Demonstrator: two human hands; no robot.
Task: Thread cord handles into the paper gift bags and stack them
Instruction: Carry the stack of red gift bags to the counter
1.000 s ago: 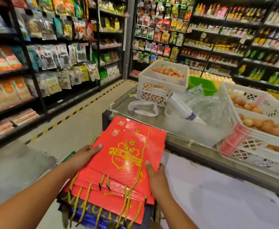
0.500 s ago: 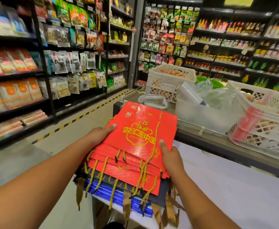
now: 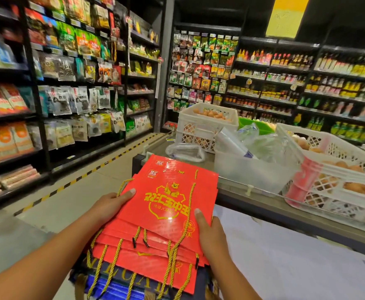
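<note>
A stack of flat red paper gift bags (image 3: 168,198) with yellow print lies in front of me, fanned toward my body. Gold twisted cord handles (image 3: 177,241) hang from their near edges. My left hand (image 3: 110,204) grips the stack's left edge, thumb on top. My right hand (image 3: 209,234) grips the right edge, thumb pressed on the top bag. Under the red bags lie dark navy and blue bags (image 3: 121,284), partly hidden.
A white surface (image 3: 285,260) spreads to the right. Beyond it a metal counter (image 3: 263,200) carries white crates of eggs (image 3: 207,124), a clear tub (image 3: 248,172) with plastic bags and a second egg crate (image 3: 339,169). Stocked shelves (image 3: 58,94) line the aisle on the left.
The view has tilted upward, so the stack sits lower in frame. Both hands have stayed on the stack's two sides.
</note>
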